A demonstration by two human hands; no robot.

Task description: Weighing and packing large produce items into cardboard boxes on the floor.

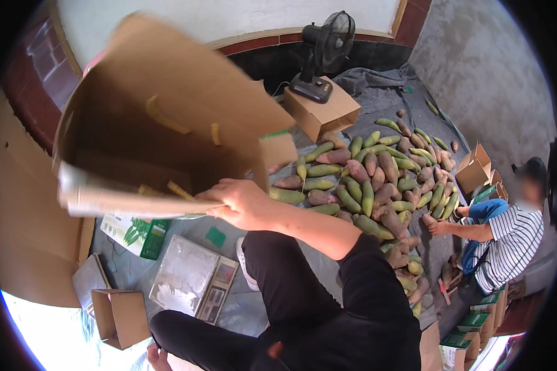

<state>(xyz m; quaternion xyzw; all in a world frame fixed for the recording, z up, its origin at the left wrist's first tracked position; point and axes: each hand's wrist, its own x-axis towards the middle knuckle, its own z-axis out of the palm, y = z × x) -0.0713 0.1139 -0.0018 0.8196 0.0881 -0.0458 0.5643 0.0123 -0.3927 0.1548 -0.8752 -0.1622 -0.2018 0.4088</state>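
A large brown cardboard box (185,80), its flaps spread, is tilted up at the upper left, slightly blurred by motion. My right hand (244,204) is closed on the near edge of the box, its fingers over the rim and partly hidden. A few yellowish strips show on the inner walls, and the inside looks dark. My left hand (158,357) is low by my left knee, only partly in the picture, fingers a little apart with nothing seen in them. Near it stands a small cardboard box (120,318). A flat scale (192,278) with a worn metal plate lies in front of me.
Long green and reddish-brown roots (371,179) lie heaped to the right. Behind them a black fan (328,49) stands on a closed carton (328,111). A person in a striped shirt (507,241) sits at far right, holding a root. A green-white carton (136,234) lies beyond the scale.
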